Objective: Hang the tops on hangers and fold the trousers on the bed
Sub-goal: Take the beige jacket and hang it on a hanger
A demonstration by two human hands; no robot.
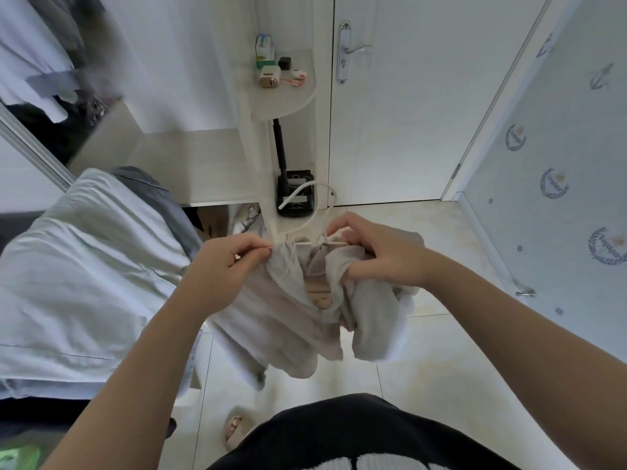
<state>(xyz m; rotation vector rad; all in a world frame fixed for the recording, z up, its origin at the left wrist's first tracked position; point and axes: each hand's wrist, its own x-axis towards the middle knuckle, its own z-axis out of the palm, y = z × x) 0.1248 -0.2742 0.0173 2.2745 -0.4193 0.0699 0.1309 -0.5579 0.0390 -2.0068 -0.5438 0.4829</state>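
Observation:
A pale beige zip-up top (291, 320) hangs in the air in front of me over the tiled floor. A thin white hanger (314, 212) sticks up from its collar, hook towards the door. My left hand (230, 262) pinches the top's left shoulder edge at the hanger's arm. My right hand (376, 256) grips the bunched right shoulder fabric and holds the hanger near its neck. The bed (78, 266) with a light grey-blue cover lies to my left, and a darker grey garment (152, 195) lies at its far corner.
A white corner shelf (288, 96) with small boxes and a charger stands ahead, with a black device (295, 195) on its lower tier. A white door (407, 113) is shut behind it. Clothes hang in a wardrobe (37, 62) at upper left. A patterned wall (559, 164) is on the right.

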